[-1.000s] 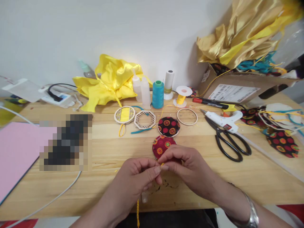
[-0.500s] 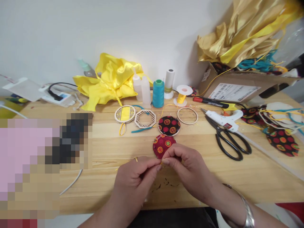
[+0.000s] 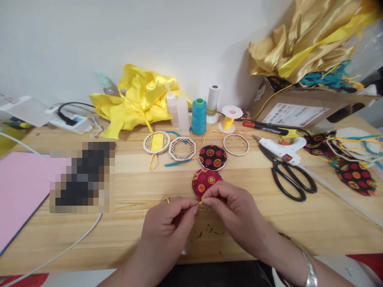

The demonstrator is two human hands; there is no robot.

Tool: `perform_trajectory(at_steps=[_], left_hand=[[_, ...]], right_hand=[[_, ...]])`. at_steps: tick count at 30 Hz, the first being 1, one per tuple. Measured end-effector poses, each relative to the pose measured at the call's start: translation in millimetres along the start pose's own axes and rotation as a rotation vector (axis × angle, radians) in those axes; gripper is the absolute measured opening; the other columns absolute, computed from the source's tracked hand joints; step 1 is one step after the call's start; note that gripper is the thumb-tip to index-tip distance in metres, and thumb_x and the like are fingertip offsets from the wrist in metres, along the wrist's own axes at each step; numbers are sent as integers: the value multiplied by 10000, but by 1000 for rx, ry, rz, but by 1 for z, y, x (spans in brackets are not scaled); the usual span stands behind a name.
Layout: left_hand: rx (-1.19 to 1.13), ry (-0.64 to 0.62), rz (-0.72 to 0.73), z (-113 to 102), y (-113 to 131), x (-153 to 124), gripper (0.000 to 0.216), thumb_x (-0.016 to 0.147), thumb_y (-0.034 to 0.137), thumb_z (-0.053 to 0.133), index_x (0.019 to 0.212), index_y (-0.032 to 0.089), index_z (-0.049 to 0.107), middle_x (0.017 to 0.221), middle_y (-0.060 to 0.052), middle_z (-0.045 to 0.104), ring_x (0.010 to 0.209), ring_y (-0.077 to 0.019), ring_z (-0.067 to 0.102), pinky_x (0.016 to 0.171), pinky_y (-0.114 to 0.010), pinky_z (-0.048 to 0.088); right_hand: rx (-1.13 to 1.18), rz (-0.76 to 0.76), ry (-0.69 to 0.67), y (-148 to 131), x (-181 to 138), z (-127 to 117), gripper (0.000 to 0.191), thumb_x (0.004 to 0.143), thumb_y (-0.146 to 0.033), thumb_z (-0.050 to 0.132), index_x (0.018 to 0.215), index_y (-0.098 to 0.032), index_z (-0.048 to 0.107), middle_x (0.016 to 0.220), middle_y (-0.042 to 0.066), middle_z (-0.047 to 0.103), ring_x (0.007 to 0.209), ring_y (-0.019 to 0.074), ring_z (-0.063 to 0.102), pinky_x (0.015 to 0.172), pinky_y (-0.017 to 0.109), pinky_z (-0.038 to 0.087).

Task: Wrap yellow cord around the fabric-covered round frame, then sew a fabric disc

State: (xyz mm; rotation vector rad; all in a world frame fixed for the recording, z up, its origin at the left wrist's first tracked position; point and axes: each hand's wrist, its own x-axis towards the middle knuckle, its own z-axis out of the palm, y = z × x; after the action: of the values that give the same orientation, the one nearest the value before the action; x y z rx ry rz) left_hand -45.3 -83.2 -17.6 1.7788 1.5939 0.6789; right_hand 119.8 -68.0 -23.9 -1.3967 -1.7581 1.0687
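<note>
Yellow thin cord (image 3: pixel 200 202): pinched by both hands.
Left hand (image 3: pixel 167 225): fingertips tight on cord.
Right hand (image 3: pixel 235 211): fingertips tight on cord, beside red round cloth patch (image 3: pixel 205 180).

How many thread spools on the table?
3, by the wall: teal spool, white spool right of it, yellow spool farthest right. Others may hide behind the yellow fabric.
</note>
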Motion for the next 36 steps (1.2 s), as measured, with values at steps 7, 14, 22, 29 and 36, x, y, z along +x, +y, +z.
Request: perform_trajectory(at_steps=[7,14,22,29,36], left_hand=[[46,68,-109,0,-7,6,159,739,258,564,744,257,723,695,17,734,620,-182,645,578,-258,459],[255,29,47,7,-13,5,205,774,220,498,772,215,703,660,-6,720,581,-170,639,575,-265,438],[268,47,98,10,-14,3,203,764,168,492,721,210,686,617,5,697,561,-152,625,543,-249,425],[268,40,90,10,-14,3,199,760,153,498,713,204,684,614,5,697,560,-154,625,542,-257,431],[258,35,80,11,-15,4,191,763,167,504,733,211,688,627,5,704,577,-158,634,555,-260,441]], right_hand=[[-496,-310,-1,4,0,-2,195,848,-103,450,760,-141,620,759,79,606,777,206,489,711,356,417],[-683,-291,-57,3,-3,8,178,858,-212,447,806,-141,602,799,99,582,793,229,468,709,385,407],[-735,-304,25,7,0,16,143,837,-201,454,771,-158,573,760,75,567,753,222,463,667,365,394],[-777,-322,42,5,1,18,164,844,-181,422,758,-169,562,747,69,562,726,222,462,643,360,384],[-752,-313,42,6,1,18,153,822,-135,458,717,-160,567,717,67,575,707,209,476,648,342,393]])
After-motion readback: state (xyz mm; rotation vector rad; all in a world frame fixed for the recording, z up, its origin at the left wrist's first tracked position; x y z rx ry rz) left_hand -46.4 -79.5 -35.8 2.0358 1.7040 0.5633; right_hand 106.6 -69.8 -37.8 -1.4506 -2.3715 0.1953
